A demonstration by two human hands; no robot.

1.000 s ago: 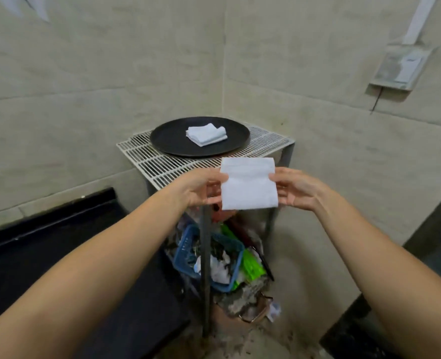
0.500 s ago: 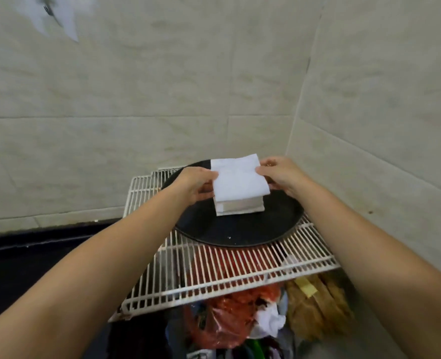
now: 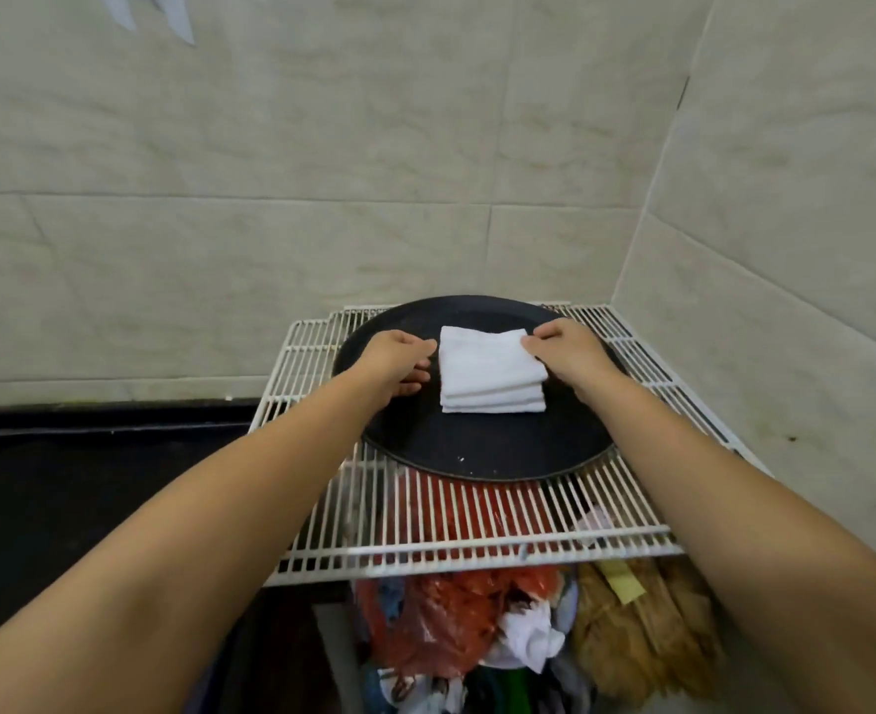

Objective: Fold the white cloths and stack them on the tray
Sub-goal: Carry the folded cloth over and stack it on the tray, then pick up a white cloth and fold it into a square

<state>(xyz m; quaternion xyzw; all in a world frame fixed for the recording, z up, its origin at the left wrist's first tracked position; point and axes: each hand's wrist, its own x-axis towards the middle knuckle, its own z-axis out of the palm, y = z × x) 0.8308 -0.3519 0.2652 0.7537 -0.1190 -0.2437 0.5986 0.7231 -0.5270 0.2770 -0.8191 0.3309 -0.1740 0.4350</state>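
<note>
The left hand (image 3: 397,360) and right hand (image 3: 564,353) cover parts of the black tray (image 3: 482,450) at mid-frame. The white cloths (image 3: 490,371) hide the tray's centre. Whether the fingers pinch the cloth cannot be told. Beneath the wire shelf (image 3: 477,548), the clutter (image 3: 477,626) is blurred and cut off by the bottom edge.
</note>
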